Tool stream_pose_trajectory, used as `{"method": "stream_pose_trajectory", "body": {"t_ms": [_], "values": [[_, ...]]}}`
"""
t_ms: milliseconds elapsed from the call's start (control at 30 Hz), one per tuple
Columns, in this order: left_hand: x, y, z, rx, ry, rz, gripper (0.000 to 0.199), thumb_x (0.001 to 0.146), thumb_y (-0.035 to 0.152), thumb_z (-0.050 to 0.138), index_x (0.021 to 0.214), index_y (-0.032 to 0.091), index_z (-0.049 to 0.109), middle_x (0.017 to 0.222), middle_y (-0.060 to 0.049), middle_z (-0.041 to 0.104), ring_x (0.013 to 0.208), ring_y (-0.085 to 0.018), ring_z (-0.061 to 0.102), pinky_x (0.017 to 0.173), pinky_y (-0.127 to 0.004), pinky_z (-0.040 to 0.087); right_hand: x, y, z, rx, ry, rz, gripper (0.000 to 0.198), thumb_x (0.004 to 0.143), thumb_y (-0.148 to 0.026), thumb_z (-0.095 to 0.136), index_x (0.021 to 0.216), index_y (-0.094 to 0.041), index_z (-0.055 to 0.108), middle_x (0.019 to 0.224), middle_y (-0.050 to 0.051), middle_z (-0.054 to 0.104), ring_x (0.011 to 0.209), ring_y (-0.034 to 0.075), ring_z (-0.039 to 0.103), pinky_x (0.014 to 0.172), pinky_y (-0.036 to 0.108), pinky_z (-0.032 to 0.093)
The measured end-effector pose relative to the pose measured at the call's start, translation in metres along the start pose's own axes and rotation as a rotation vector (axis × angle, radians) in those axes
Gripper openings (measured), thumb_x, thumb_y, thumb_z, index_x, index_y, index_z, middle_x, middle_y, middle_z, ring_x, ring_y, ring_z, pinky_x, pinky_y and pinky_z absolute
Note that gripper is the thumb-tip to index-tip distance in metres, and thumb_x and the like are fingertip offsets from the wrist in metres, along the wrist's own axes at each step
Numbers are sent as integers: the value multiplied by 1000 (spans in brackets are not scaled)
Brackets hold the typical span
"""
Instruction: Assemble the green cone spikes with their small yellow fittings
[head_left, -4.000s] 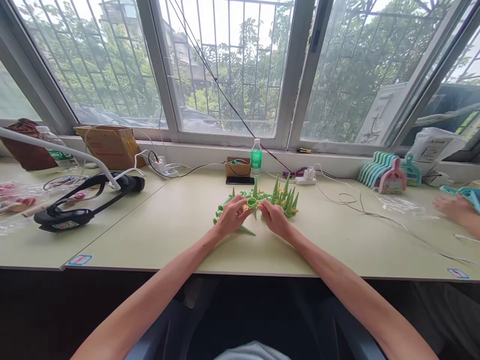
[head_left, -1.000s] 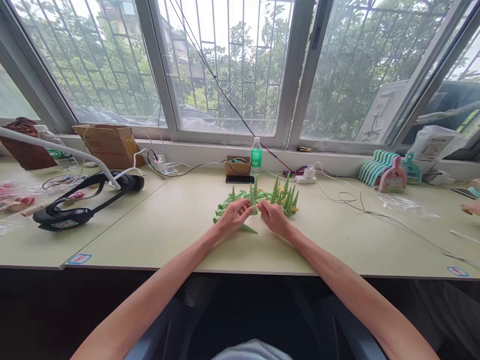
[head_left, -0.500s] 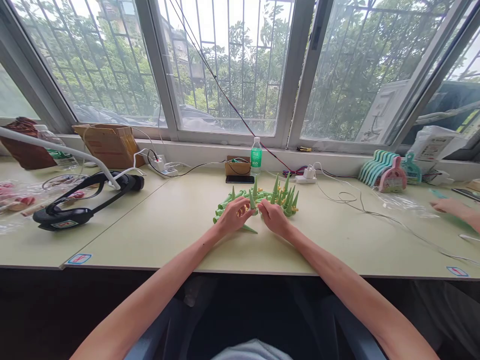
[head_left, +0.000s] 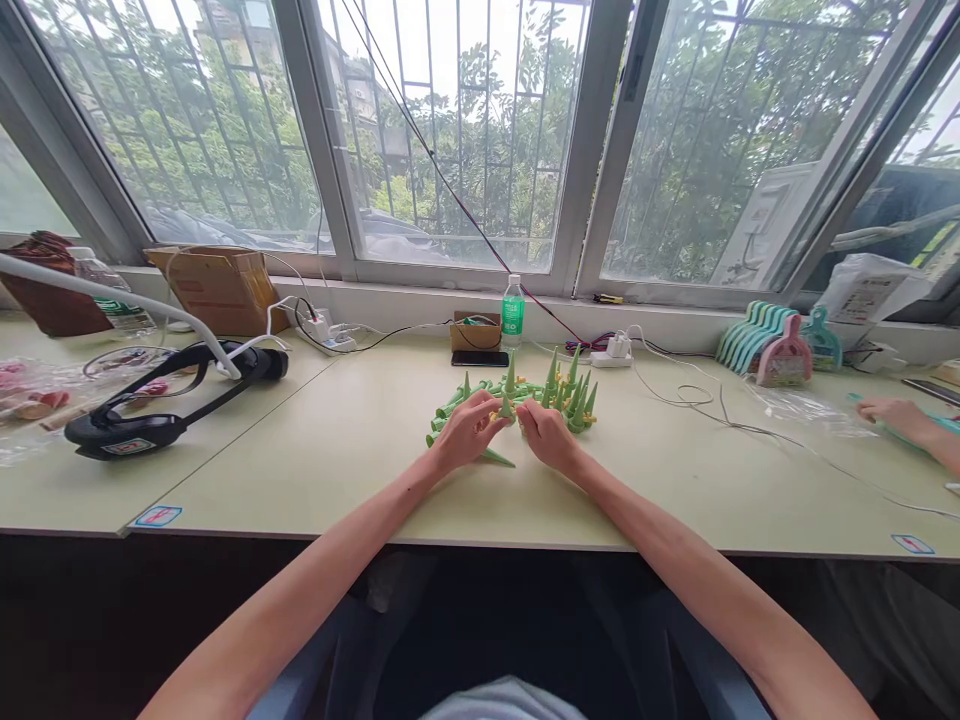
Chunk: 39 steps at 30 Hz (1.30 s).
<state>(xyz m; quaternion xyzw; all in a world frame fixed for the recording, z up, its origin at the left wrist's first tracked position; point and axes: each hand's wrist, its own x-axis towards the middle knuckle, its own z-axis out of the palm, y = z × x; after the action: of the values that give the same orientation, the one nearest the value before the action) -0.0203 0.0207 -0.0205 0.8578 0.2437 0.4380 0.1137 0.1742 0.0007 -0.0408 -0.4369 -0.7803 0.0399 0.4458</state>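
Note:
My left hand (head_left: 471, 430) is closed around a small green cone-shaped piece (head_left: 507, 408), its tip pointing up between thumb and fingers. Close beside it, my right hand (head_left: 547, 432) has its fingers pinched together; whatever they hold is too small or hidden to make out. Behind the right hand, several pointed green pieces (head_left: 581, 405) stand upright with small yellow parts among them. More green pieces (head_left: 448, 405) lie behind and left of my left hand. One green spike (head_left: 498, 458) lies on the table just below the left hand.
A green-labelled bottle (head_left: 513, 312), a small cardboard box (head_left: 466, 334) and a phone (head_left: 480, 358) are behind the pieces. A black headset (head_left: 150, 425) lies left. Cables (head_left: 694, 395), small dustpans (head_left: 784, 350) and another person's hand (head_left: 896, 415) are at right.
The green cone in my left hand has dropped slightly and shows less of its length. My hands have hardly moved. The other person's hand at right has shifted a little, with a teal item under it.

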Motion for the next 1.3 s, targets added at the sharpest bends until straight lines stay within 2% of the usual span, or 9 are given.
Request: {"method": "stream_pose_trajectory", "body": {"t_ms": [133, 233, 300, 433, 533, 667, 833, 1067, 1300], "values": [[1, 3, 0, -45, 25, -36, 37, 101, 47, 42, 95, 18, 63, 94, -7, 62, 64, -11, 54, 58, -23, 48, 0, -3, 0, 15, 15, -1, 36, 104, -43, 29, 73, -24, 33, 57, -4, 39, 48, 12, 30, 52, 25, 26], [1, 6, -1, -75, 73, -71, 44, 105, 48, 29, 102, 18, 60, 82, -5, 61, 61, -12, 52, 61, -26, 47, 1, -5, 0, 32, 24, 1, 35, 103, -43, 30, 75, -24, 35, 58, -4, 41, 50, 13, 33, 53, 25, 28], [1, 6, -2, -76, 94, -112, 46, 105, 48, 25, 99, 18, 59, 72, -2, 57, 57, -12, 49, 63, -27, 46, 1, -5, -1, 37, 35, 5, 34, 103, -43, 30, 76, -23, 37, 60, -3, 44, 51, 13, 36, 54, 24, 29], [2, 3, -1, -11, 105, -128, 53, 105, 51, 26, 76, 17, 55, 69, -2, 53, 60, -13, 50, 65, -27, 45, 1, -5, -1, 49, 59, -3, 34, 104, -42, 30, 78, -23, 41, 62, -3, 46, 52, 12, 38, 55, 24, 31], [2, 2, -1, -2, 45, -122, 62, 104, 54, 23, 68, 17, 58, 73, -3, 55, 62, -13, 53, 65, -28, 44, 1, -6, -2, 55, 64, -19, 33, 104, -41, 31, 78, -23, 41, 62, -3, 46, 52, 12, 37, 55, 23, 31], [2, 3, -1, -39, -21, -176, 67, 102, 58, 26, 68, 16, 66, 75, -4, 57, 64, -14, 56, 65, -29, 45, 1, -7, -3, 53, 56, -44, 34, 104, -41, 31, 78, -23, 40, 61, -3, 45, 52, 12, 36, 54, 23, 31], [2, 2, 0, -71, -37, -209, 67, 102, 57, 29, 70, 16, 71, 76, -4, 57, 65, -15, 56, 65, -29, 45, 1, -9, -4, 65, 59, -75, 32, 104, -39, 31, 78, -22, 40, 62, -3, 45, 52, 12, 36, 54, 23, 31], [1, 1, -1, -75, -40, -172, 61, 102, 55, 32, 73, 16, 69, 80, -5, 58, 68, -16, 56, 67, -30, 45, 1, -5, -4, 97, 35, -77, 31, 104, -39, 32, 78, -23, 38, 61, -4, 45, 52, 12, 37, 55, 24, 31], [1, 3, -2, -94, -41, -151, 61, 102, 55, 34, 65, 15, 62, 82, -6, 58, 69, -16, 56, 66, -29, 44, 1, -4, -3, 99, 31, -64, 31, 104, -39, 32, 78, -23, 37, 60, -4, 43, 51, 12, 37, 54, 24, 30]]}}
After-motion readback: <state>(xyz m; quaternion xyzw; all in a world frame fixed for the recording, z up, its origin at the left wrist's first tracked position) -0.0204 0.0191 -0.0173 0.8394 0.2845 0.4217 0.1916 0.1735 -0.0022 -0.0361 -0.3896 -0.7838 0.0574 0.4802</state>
